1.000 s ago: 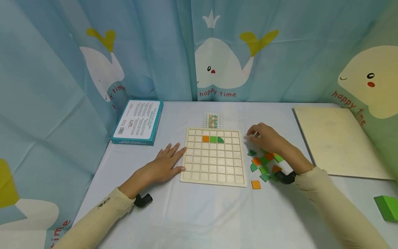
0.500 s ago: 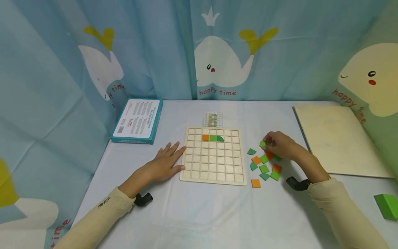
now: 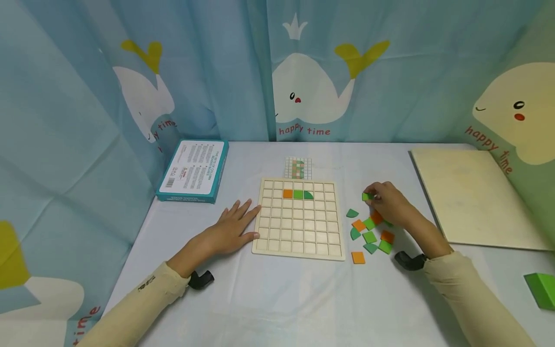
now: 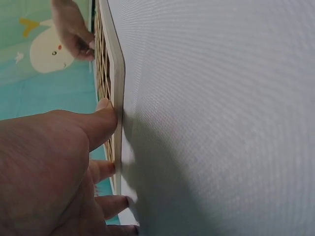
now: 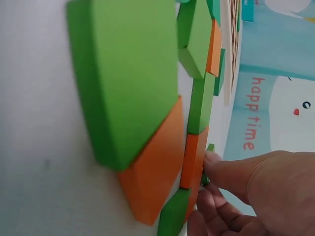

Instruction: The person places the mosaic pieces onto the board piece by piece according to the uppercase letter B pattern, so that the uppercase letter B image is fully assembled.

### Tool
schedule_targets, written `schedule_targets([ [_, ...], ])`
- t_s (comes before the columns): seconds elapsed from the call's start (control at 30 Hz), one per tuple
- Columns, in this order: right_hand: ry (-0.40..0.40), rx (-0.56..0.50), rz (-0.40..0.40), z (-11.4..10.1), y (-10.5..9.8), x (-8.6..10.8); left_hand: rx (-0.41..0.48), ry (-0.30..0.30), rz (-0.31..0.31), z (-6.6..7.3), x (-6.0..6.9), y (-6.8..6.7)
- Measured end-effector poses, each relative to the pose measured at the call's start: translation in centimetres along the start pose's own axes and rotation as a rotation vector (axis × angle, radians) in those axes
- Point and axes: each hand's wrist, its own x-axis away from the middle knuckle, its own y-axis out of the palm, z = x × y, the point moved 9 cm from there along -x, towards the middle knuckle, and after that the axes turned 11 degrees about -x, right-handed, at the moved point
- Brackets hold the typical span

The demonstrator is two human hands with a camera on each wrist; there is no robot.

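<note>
From above, we look forward and down over the bench (image 3: 277, 299). Each wrist view sits low and close, tipped sideways: the left along the board (image 3: 286, 233), the right across the tiles (image 5: 147, 167). All three share the board and right grip (image 3: 392, 205).

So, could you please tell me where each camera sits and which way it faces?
Head: worn on the head, looks forward and down at the board, tiles and curtain; sleeves, left hand and right hand show.
Left wrist: on that wrist, looks low along the board's edge toward the curtain; the left hand shows close, the right hand beyond.
Right wrist: on that wrist, looks low across the tiles toward the curtain; only the right hand shows.
Shared: head and right wrist both show the green tile that the right hand pinches.
</note>
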Motion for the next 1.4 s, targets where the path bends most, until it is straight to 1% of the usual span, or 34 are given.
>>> schedule_targets([
  [0.2, -0.027, 0.014, 0.023, -1.4, 0.1, -0.6, -0.006, 0.008, 0.009, 0.1, 0.1, -0.2],
  [0.33, -0.056, 0.003, 0.035, -3.3, 0.7, -1.4, -0.012, 0.014, 0.007, 0.2, 0.2, -0.2],
  [0.43, -0.078, -0.006, 0.022, -5.0, 1.5, -2.1, -0.011, 0.012, 0.006, 0.2, 0.2, -0.3],
  [0.5, -0.096, -0.015, 0.002, -6.2, 2.3, -2.4, -0.006, 0.012, 0.008, 0.3, 0.3, -0.3],
  [0.73, -0.234, -0.069, -0.092, -10.7, 6.0, -2.6, 0.005, 0.008, 0.007, 0.3, 0.3, -0.3],
  [0.87, -0.283, -0.091, -0.139, -12.9, 8.2, -2.7, 0.002, 0.011, 0.006, 0.3, 0.3, -0.4],
  [1.0, -0.312, -0.094, -0.170, -14.8, 9.8, -2.9, 0.004, 0.012, 0.008, 0.2, 0.3, -0.5],
  [1.17, -0.323, -0.049, -0.182, -16.1, 10.9, -3.3, 0.012, 0.010, 0.006, 0.1, 0.4, -0.4],
  [1.3, -0.335, 0.015, -0.198, -16.6, 11.8, -3.5, 0.014, 0.011, 0.003, 0.0, 0.3, -0.3],
  [1.4, -0.352, 0.050, -0.195, -16.9, 12.1, -3.5, 0.011, 0.011, -0.001, -0.1, 0.2, -0.2],
])
